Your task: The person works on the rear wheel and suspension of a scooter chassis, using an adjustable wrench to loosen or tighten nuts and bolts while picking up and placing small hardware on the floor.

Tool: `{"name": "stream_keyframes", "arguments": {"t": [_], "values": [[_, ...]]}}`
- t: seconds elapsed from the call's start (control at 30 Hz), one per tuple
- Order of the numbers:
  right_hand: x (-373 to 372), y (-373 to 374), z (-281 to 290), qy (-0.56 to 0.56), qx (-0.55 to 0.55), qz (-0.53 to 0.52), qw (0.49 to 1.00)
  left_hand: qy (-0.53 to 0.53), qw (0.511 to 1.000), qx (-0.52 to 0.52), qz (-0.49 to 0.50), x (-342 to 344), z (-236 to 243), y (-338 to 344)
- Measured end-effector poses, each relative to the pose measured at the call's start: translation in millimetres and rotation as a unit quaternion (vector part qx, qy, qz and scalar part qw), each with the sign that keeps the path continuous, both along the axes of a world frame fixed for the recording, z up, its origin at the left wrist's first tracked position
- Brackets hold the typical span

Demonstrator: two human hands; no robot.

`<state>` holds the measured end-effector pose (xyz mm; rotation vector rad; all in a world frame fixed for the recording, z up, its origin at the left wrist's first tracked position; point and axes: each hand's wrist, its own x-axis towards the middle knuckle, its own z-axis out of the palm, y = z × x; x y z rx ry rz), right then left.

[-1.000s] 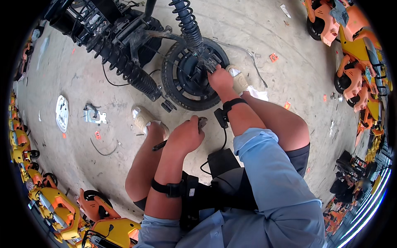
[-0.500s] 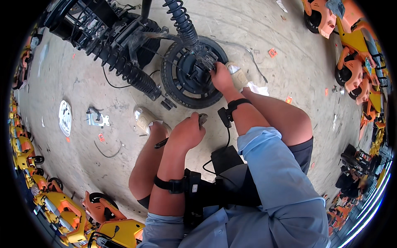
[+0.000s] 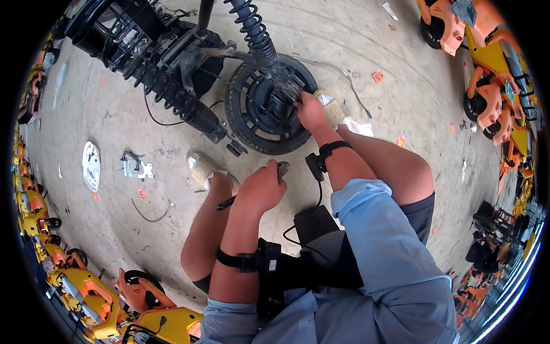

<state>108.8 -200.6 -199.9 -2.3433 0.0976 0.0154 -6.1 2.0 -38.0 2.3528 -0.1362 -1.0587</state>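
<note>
My left hand (image 3: 260, 188) is closed around a wrench (image 3: 282, 169); its metal head shows above the fist and its dark handle end sticks out below. It is above the floor, apart from the wheel. My right hand (image 3: 313, 114) reaches to the hub area of a black wheel (image 3: 234, 114), which lies tilted on the floor. Its thumb and fingers are pinched at the metal bracket (image 3: 289, 86) under the lower end of a coil shock absorber (image 3: 262, 49). Whatever small part sits between those fingertips is hidden.
A second shock absorber (image 3: 197, 114) and the black vehicle frame (image 3: 166, 51) stand at upper left. On the floor lie a white oval plate (image 3: 90, 166), a metal bracket piece (image 3: 137, 166) and a grey cable (image 3: 355, 92). Yellow and orange scooters (image 3: 487, 63) line both sides.
Both hands hold nearly the same places. The view has shifted slightly, and the wheel and my right hand appear a little lower in it.
</note>
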Motion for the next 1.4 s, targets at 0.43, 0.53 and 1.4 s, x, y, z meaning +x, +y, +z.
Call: {"name": "stream_keyframes", "arguments": {"t": [0.43, 0.53, 1.4], "values": [[12, -3, 16, 0.081, -0.096, 0.041, 0.991, -0.024, 1.0, -0.016, 0.013, -4, -5, 3], [12, -3, 16, 0.093, -0.073, 0.035, 0.992, 0.0, 1.0, -0.003, -0.002, -1, 1, 2], [15, 14, 18, 0.143, -0.212, -0.013, 0.967, -0.036, 0.999, -0.016, 0.014, -9, -7, 11]]}}
